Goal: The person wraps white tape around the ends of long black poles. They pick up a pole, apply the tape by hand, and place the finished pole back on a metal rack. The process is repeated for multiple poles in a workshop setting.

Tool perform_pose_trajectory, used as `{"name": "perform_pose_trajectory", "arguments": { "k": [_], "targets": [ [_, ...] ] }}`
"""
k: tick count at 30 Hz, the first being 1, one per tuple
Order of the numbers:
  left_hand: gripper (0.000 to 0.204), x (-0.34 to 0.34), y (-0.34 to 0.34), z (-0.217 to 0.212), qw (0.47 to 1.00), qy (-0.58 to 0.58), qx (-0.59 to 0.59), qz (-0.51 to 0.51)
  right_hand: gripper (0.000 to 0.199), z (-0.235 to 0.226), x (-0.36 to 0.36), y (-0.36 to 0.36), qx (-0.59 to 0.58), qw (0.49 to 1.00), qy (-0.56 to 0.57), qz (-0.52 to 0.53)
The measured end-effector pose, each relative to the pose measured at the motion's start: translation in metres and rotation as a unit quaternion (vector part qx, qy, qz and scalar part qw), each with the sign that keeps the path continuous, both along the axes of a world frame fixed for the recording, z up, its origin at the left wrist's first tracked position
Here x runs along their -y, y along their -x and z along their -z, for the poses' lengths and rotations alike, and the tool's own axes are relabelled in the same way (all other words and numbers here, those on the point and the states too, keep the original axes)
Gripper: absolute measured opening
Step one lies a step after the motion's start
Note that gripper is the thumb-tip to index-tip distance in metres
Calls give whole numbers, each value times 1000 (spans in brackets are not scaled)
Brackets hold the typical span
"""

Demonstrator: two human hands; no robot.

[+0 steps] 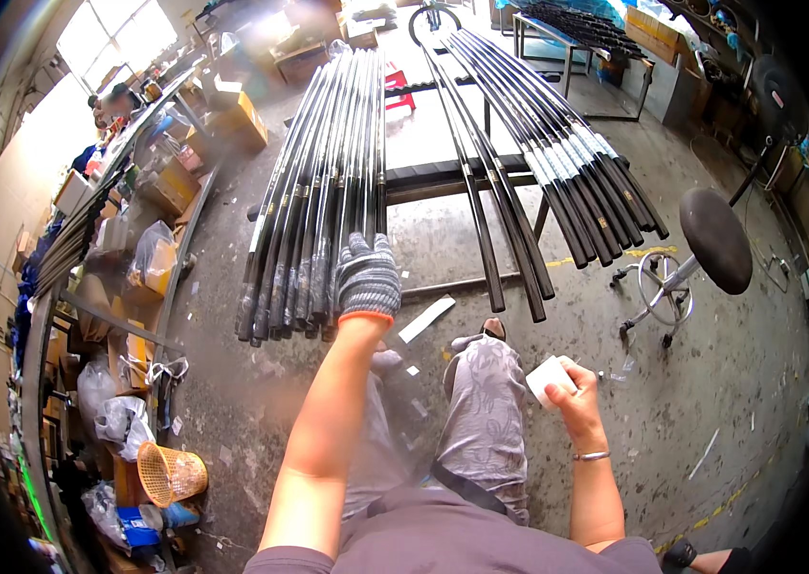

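My left hand (367, 277), in a grey knitted glove with an orange cuff, rests on the near ends of a bundle of long black rods (318, 191) lying on a metal rack. My bare right hand (569, 385) is lower and to the right, above my knee, and holds a small white pad (548, 375). A second group of black rods (538, 143), some with white bands, lies fanned out on the rack to the right. Whether the left hand grips a rod or only presses on the ends I cannot tell.
A round black stool (715, 239) on a wheeled base stands at the right. Cluttered shelves with boxes and bags (136, 258) run along the left, with an orange mesh basket (172, 474) on the floor. A white strip (426, 319) lies on the concrete floor.
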State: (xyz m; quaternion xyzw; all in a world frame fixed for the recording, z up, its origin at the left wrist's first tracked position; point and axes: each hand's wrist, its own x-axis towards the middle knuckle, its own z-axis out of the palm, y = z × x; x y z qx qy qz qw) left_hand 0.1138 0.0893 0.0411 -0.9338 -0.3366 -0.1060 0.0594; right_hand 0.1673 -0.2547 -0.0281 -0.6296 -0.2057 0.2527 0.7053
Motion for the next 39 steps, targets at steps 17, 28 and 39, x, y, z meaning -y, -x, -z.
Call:
{"name": "perform_pose_trajectory", "arguments": {
  "k": [17,28,39],
  "targets": [
    [75,87,-34,16,821,507,229,126,35,6,7,3,-28,999,6,19],
    [22,96,-97,51,541,751,375,-53,36,-4,9,6,-14,999,31,9],
    [33,100,33,59,625,678,385,-32,38,0,-19,11,-15,999,26,-26]
  ]
}}
